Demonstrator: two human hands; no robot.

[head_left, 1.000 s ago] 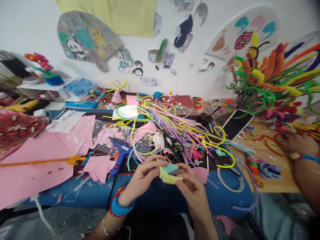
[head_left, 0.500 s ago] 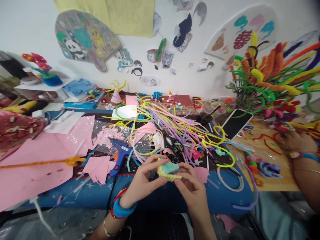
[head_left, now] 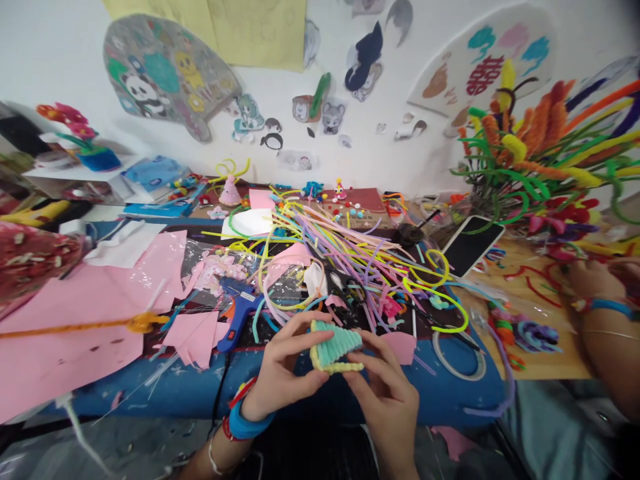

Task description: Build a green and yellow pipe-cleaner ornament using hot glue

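Note:
Between my two hands, above the table's front edge, is a small wedge-shaped pipe-cleaner piece, ribbed teal on top with a pale yellow border along its left and lower sides. My left hand grips its left end, fingers over the top and thumb beneath. At the right end, my right hand pinches it between thumb and fingers. Just left of my hands lies a blue glue gun with an orange part. Beyond them spreads a tangled heap of pastel pipe cleaners.
Pink sheets cover the table's left side. A phone leans at the right, near a bunch of colourful pipe cleaners. Another person's hand works at the wooden table. A roll of clear tape lies by the blue edge.
The wedge has tilted so more of its teal ribbed face shows toward me. Both hands keep hold of it. The other person's hand has shifted slightly.

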